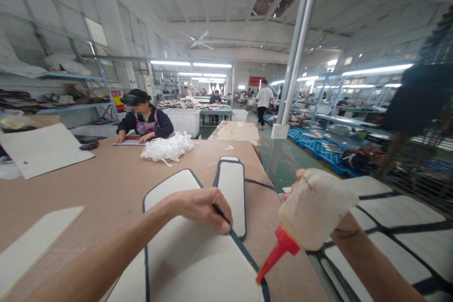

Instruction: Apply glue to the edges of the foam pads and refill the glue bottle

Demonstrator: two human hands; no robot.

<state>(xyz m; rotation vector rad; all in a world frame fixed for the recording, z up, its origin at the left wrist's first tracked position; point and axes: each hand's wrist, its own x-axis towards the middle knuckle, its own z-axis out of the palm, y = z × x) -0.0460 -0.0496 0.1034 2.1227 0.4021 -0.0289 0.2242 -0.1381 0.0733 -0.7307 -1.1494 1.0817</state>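
My left hand (208,210) pinches the dark edging strip along the side of a large white panel (191,255) on the table in front of me. In my right hand (299,181) is a cloudy plastic squeeze bottle (314,207), tipped down so its red nozzle (274,250) meets the panel's dark edge at the lower right. Most of my right fingers are hidden behind the bottle. Just beyond my left hand lies a narrower white panel (231,193) with dark edging.
A brown-topped table (116,188) bears a pile of white strips (168,146) and loose white sheets (44,148). Across it sits a co-worker (145,120). A metal post (292,66) rises by the table's right edge. Dark-edged white panels (399,214) lie at right.
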